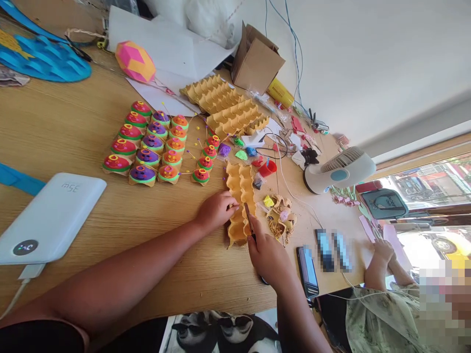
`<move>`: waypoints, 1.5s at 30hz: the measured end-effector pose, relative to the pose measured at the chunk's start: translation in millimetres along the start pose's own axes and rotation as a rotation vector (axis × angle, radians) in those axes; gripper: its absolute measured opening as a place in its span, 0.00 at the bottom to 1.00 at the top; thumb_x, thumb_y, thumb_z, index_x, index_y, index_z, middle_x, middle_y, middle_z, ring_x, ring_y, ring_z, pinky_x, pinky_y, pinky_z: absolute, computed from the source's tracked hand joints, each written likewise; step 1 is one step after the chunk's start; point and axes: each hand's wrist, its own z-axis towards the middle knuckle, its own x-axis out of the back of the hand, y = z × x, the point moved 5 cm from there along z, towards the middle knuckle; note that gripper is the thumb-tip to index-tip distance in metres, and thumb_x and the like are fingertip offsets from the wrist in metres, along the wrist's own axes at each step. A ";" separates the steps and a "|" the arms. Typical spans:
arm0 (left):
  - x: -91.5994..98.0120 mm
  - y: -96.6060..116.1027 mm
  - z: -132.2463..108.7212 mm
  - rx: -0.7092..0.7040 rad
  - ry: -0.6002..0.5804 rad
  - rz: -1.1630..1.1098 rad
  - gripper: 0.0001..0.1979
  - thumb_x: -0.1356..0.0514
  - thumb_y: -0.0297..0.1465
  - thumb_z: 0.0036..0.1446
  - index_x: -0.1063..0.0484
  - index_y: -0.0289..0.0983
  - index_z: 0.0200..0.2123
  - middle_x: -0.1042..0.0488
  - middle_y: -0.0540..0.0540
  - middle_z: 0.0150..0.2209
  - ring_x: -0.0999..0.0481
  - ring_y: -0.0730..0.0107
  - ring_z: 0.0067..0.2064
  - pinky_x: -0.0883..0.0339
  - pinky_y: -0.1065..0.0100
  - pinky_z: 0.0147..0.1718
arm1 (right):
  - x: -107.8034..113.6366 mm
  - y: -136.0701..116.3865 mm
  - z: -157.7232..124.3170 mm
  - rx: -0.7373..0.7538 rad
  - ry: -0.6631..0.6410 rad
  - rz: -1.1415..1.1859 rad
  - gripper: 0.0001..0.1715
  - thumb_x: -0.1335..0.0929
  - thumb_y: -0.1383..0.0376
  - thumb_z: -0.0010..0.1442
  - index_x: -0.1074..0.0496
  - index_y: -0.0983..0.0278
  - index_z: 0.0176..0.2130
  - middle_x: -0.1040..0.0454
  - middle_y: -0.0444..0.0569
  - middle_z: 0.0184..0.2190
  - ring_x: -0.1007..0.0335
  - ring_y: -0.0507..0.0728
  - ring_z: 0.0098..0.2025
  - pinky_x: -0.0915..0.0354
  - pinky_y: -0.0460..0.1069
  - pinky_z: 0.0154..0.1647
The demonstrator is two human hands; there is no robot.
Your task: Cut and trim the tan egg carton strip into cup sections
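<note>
A two-row strip of tan egg carton (235,229) lies on the table in front of me. My left hand (216,212) is closed on its left edge, the fingertips pinched at the rim. In my right hand (268,252) is a pair of scissors (248,219) with dark handles, mostly covered by my fingers. The blade points away from me, over the strip's right row. Left of the strip stand painted carton cups: red ones (121,146), purple ones (152,142) and orange ones (171,157), with small faces. A shorter red-and-green row (205,163) stands nearer the strip.
Uncut egg cartons (235,110) lie behind, near a cardboard box (255,61). Colored clay lumps (241,155), carton scraps (281,215) and a white fan (336,169) are to the right. A phone (307,272) lies near the front edge; a power bank (55,215) is left. Another person's hands (384,252) rest at far right.
</note>
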 end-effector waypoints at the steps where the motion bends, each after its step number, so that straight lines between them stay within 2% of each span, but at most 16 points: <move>1: 0.0 0.2 0.0 -0.002 0.002 -0.002 0.05 0.37 0.30 0.60 0.20 0.39 0.34 0.22 0.48 0.36 0.24 0.66 0.39 0.34 0.67 0.38 | 0.2 0.0 0.0 0.001 -0.001 0.005 0.33 0.45 0.59 0.73 0.54 0.58 0.73 0.19 0.54 0.46 0.21 0.63 0.44 0.38 0.50 0.37; 6: 0.3 0.9 -0.4 -0.011 0.006 -0.027 0.05 0.37 0.30 0.60 0.20 0.39 0.34 0.22 0.48 0.37 0.24 0.67 0.40 0.34 0.67 0.40 | 7.4 0.7 -1.9 0.017 -0.014 0.058 0.33 0.44 0.60 0.73 0.54 0.57 0.72 0.19 0.52 0.45 0.21 0.61 0.43 0.39 0.49 0.38; 11: 0.9 0.9 -1.1 -0.002 -0.005 -0.023 0.06 0.38 0.30 0.61 0.20 0.39 0.34 0.22 0.47 0.38 0.24 0.66 0.40 0.34 0.67 0.40 | 25.4 5.9 2.9 0.071 -0.086 0.150 0.32 0.43 0.61 0.71 0.50 0.56 0.71 0.19 0.51 0.46 0.22 0.60 0.45 0.39 0.49 0.41; 13: 1.3 1.2 -1.3 -0.003 -0.004 -0.025 0.06 0.38 0.30 0.61 0.20 0.39 0.34 0.22 0.48 0.38 0.24 0.66 0.40 0.34 0.66 0.39 | 35.0 9.7 7.6 0.105 -0.127 0.126 0.31 0.43 0.61 0.71 0.48 0.57 0.70 0.19 0.51 0.44 0.22 0.60 0.44 0.39 0.49 0.41; 16: 1.1 1.2 -1.2 0.014 -0.009 -0.015 0.06 0.38 0.30 0.60 0.20 0.39 0.34 0.22 0.48 0.37 0.25 0.67 0.39 0.34 0.67 0.37 | 52.2 12.2 15.9 0.183 -0.164 0.086 0.30 0.42 0.60 0.71 0.45 0.56 0.69 0.22 0.51 0.51 0.24 0.59 0.48 0.38 0.49 0.45; 20: 0.6 1.0 -1.0 0.038 0.003 0.009 0.06 0.38 0.30 0.60 0.20 0.39 0.33 0.22 0.47 0.37 0.25 0.67 0.38 0.35 0.67 0.36 | 71.3 10.1 26.1 0.233 -0.233 0.011 0.30 0.41 0.61 0.70 0.42 0.57 0.69 0.22 0.51 0.50 0.25 0.58 0.47 0.38 0.49 0.46; 23: 0.4 1.6 -1.2 0.023 0.015 0.020 0.07 0.38 0.29 0.61 0.20 0.39 0.32 0.22 0.47 0.37 0.25 0.66 0.38 0.35 0.66 0.36 | 79.0 4.4 30.5 0.259 -0.274 -0.030 0.29 0.41 0.60 0.69 0.41 0.57 0.67 0.21 0.50 0.47 0.25 0.57 0.43 0.38 0.49 0.43; 28: 1.7 2.2 -1.7 0.019 0.017 0.026 0.06 0.38 0.29 0.60 0.21 0.39 0.32 0.22 0.48 0.36 0.25 0.66 0.38 0.36 0.66 0.35 | 82.1 -4.5 31.3 0.194 -0.295 -0.107 0.26 0.41 0.60 0.69 0.39 0.57 0.64 0.21 0.48 0.39 0.26 0.57 0.35 0.40 0.48 0.36; 36: 2.3 3.3 -0.6 0.036 0.009 0.019 0.06 0.38 0.29 0.60 0.20 0.39 0.32 0.23 0.47 0.36 0.25 0.66 0.38 0.35 0.66 0.35 | 82.1 -4.7 33.3 0.153 -0.315 -0.009 0.25 0.40 0.60 0.68 0.38 0.57 0.63 0.21 0.48 0.41 0.28 0.55 0.35 0.38 0.47 0.37; 45: 1.5 2.5 -0.1 0.025 0.008 0.023 0.06 0.38 0.29 0.60 0.20 0.39 0.31 0.23 0.48 0.36 0.25 0.66 0.38 0.37 0.66 0.35 | 78.5 -5.0 30.3 0.163 -0.304 -0.029 0.26 0.42 0.61 0.69 0.40 0.58 0.64 0.21 0.50 0.41 0.27 0.56 0.36 0.38 0.48 0.38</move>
